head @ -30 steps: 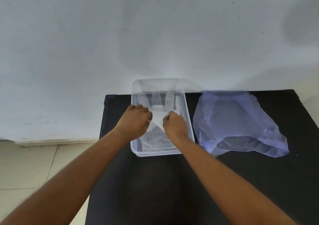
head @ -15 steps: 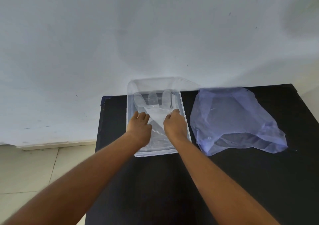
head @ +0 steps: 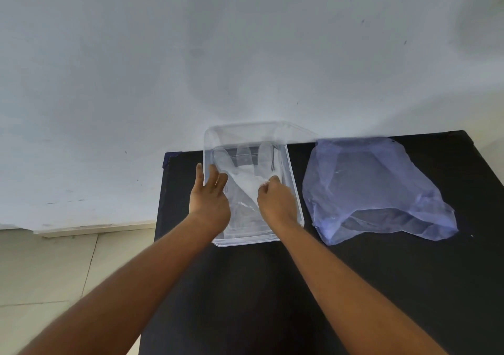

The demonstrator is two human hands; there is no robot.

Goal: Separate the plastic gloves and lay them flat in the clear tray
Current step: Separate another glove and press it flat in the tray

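Glove (head: 246,183) lies lengthwise in clear tray (head: 296,191), fingers pointing away; right hand (head: 275,203) pinches its edge, left hand (head: 210,193) splayed open w/ nothing held.

A translucent plastic glove (head: 246,188) lies spread, fingers away, inside the clear tray (head: 296,191).

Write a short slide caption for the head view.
Both hands, left hand and right hand, flatten a plastic glove in the clear tray beside a bluish bag.
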